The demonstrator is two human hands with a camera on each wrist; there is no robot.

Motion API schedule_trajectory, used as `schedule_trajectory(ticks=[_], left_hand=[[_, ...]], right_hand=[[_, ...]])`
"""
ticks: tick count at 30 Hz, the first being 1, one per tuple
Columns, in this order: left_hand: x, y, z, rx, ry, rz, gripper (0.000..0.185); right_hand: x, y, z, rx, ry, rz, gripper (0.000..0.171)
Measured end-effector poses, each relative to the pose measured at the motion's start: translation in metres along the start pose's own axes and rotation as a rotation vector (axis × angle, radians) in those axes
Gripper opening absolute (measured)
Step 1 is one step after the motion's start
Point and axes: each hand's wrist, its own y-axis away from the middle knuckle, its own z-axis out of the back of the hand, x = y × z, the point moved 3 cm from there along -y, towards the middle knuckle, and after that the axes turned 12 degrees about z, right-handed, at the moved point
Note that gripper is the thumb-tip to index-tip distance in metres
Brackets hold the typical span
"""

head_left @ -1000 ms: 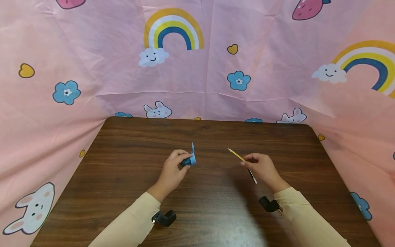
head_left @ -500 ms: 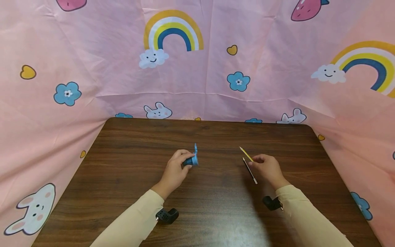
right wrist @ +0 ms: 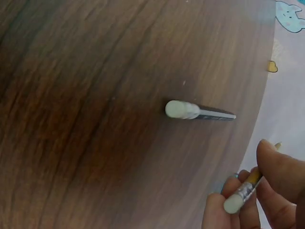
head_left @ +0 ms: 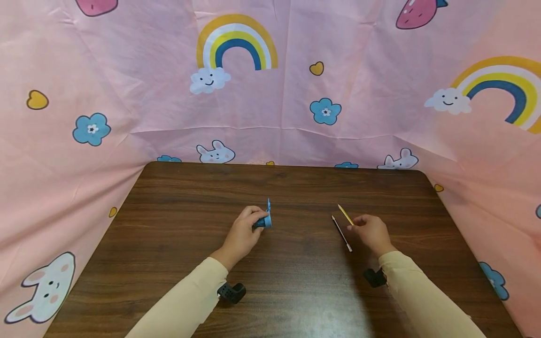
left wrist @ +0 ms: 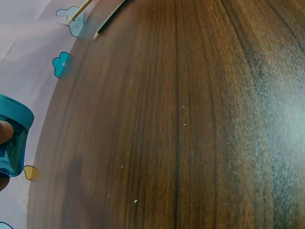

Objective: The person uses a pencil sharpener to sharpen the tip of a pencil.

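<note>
Cartoon-print backdrop [head_left: 270,94] around wooden desk [head_left: 287,281]

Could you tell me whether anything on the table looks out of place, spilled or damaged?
Nothing stands out. The left hand holds a blue sharpener, the right hand holds a yellow pencil, and a black pencil lies flat on the table. No spills or breakage show.
</note>
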Motion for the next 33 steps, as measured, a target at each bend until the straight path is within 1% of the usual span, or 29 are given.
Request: schedule_trajectory(ticks=[3, 6, 11, 17, 20, 26, 33], left_hand=[[0.002, -0.001, -0.002, 0.012, -0.008, -0.013, 0.038], [0.004, -0.002, -0.003, 0.022, -0.019, -0.027, 0.038], [0.005, -0.004, -0.007, 0.016, -0.042, -0.039, 0.038], [0.005, -0.006, -0.010, 0.019, -0.055, -0.049, 0.038], [0.006, -0.006, -0.011, 0.032, -0.056, -0.042, 0.038], [0.008, -0.008, -0.015, 0.057, -0.071, -0.020, 0.038], [0.011, -0.010, -0.019, 0.085, -0.064, -0.010, 0.039]], right_hand=[[-0.004, -0.001, -0.001, 0.008, 0.003, -0.016, 0.027], [-0.009, -0.001, -0.003, 0.015, -0.020, -0.041, 0.027], [-0.015, 0.000, -0.007, 0.024, -0.051, -0.068, 0.027], [-0.021, -0.001, -0.008, 0.043, 0.016, -0.075, 0.029], [-0.022, -0.001, -0.009, 0.050, 0.050, -0.085, 0.030], [-0.025, 0.000, -0.012, 0.039, 0.080, -0.104, 0.028], [-0.030, 0.000, -0.015, 0.054, 0.110, -0.123, 0.029]])
